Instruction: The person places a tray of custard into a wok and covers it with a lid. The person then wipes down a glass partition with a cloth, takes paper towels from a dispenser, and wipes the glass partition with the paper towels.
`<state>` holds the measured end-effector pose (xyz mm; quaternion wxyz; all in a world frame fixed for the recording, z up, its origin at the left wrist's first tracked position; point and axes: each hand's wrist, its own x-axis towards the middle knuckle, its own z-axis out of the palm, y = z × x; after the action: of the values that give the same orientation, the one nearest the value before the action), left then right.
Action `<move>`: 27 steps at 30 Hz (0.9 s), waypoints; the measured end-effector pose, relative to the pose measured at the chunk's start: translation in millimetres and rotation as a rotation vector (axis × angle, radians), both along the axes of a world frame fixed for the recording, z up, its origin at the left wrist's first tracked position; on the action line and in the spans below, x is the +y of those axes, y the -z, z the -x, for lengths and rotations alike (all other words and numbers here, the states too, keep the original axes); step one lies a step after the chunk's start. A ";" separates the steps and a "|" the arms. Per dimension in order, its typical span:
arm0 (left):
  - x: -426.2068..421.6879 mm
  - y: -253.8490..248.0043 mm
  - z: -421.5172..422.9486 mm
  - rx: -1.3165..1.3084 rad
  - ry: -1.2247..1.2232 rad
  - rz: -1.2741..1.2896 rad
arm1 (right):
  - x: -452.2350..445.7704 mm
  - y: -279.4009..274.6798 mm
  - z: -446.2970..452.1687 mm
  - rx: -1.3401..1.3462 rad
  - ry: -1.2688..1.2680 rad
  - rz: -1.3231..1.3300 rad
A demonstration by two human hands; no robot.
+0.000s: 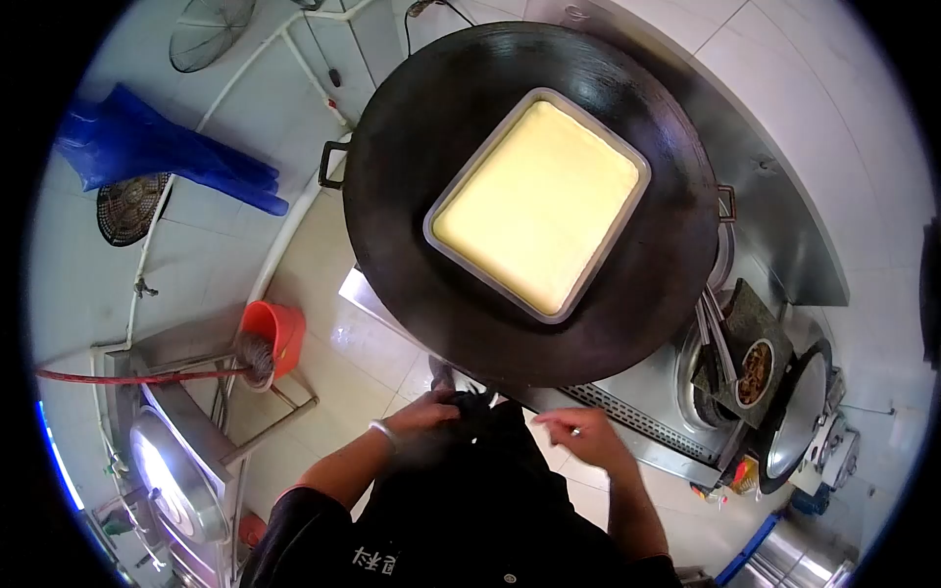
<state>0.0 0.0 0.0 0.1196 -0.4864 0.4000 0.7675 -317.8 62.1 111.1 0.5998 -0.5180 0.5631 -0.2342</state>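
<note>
"Where are the hands?"

"Both are low, in front of the black clothes, near the near edge of the big wok [402,186]. The left hand [423,416] comes in from the left with its arm bent, and a band is round its wrist. The right hand [585,438] bends in toward the middle, with a ring on it. There is a gap between them."

"What are the fingers doing?"

"The left ones are bent and reach a dark bundle [477,410]. Their tips are hard to see, black on black, so I can't tell if they grip it. The right ones are loosely bent and partly open, with one poking out to the left. I see nothing in them."

"And the tray?"

"The metal tray [487,278] sits in the wok, turned a bit, full of flat yellow food [537,208]. The wok's near edge lies between it and the hands."

"What else is around?"

"On the left is a red bucket [287,338], with a brush at its rim on a long red handle [137,376]. A blue sheet [167,147] hangs higher up. On the right, a bowl of brown bits [754,372] sits near the wok."
</note>
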 end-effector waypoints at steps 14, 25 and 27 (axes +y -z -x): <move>27.6 -41.0 -36.4 -0.048 -0.695 -0.151 | -155.9 40.0 126.4 0.623 0.497 0.198; 48.6 -35.0 -8.8 -0.201 -0.775 -0.154 | -215.9 46.0 125.5 1.089 0.051 0.639; 52.3 -27.5 -6.7 -0.183 -0.739 -0.139 | -225.5 54.0 123.3 1.159 -0.144 0.730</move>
<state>6.7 52.3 27.5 -0.0973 -0.6551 0.1326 0.7374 -441.2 -163.3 57.1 0.0031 -0.7647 0.6421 -0.0535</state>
